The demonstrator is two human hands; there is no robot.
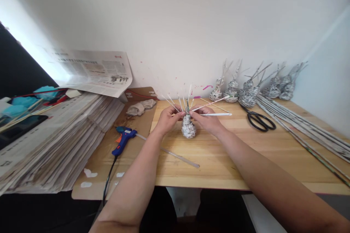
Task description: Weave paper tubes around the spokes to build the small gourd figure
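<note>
A small gourd-shaped piece woven from rolled newspaper is held just over the wooden table, its round base toward me. Paper strips fan out from its narrow top. My left hand pinches the neck from the left, thumb against the weave. From the right, my right hand grips the neck and strips with thumb and fingers. A white paper tube sticks out to the right past my right hand. Some fingertips are hidden behind the strips.
Several finished-looking woven gourds stand along the wall. Black scissors and long paper tubes lie at right. A blue glue gun rests on cardboard at left, beside a tall newspaper stack. A glue stick lies in front.
</note>
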